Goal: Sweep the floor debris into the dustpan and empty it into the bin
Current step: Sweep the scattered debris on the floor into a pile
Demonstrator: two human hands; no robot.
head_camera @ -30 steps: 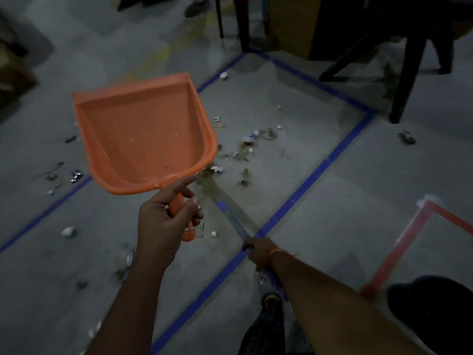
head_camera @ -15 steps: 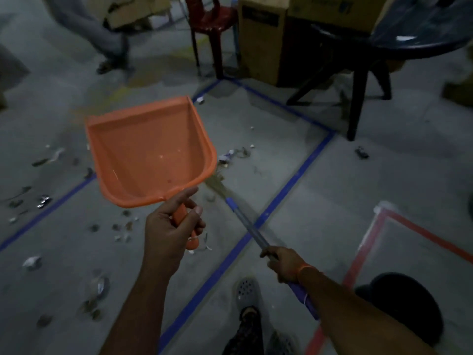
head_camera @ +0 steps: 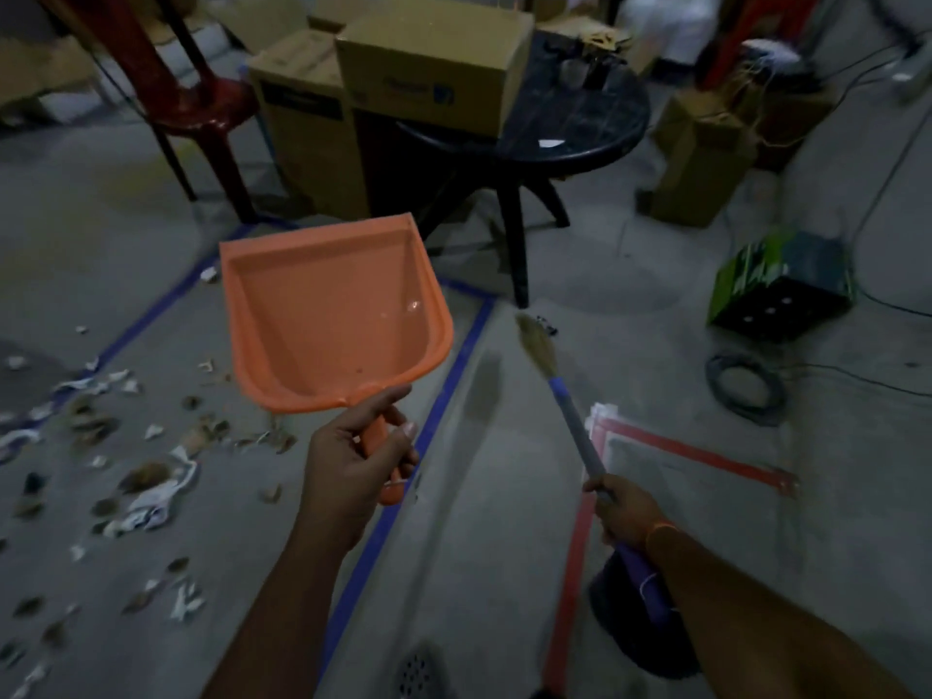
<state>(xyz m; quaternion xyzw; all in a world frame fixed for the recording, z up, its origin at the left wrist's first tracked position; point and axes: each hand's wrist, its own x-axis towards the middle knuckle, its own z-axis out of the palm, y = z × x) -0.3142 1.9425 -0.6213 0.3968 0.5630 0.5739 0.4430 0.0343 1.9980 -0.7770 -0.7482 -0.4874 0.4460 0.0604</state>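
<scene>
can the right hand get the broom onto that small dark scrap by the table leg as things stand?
Probably yes: the right hand holds the broom, whose bristles hang just beside the scrap, bare floor between. The table leg stands close behind.

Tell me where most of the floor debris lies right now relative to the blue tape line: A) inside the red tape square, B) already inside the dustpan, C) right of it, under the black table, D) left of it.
D: the debris is scattered left of the blue tape line, while the dustpan, held up in the left hand, looks nearly empty.
</scene>
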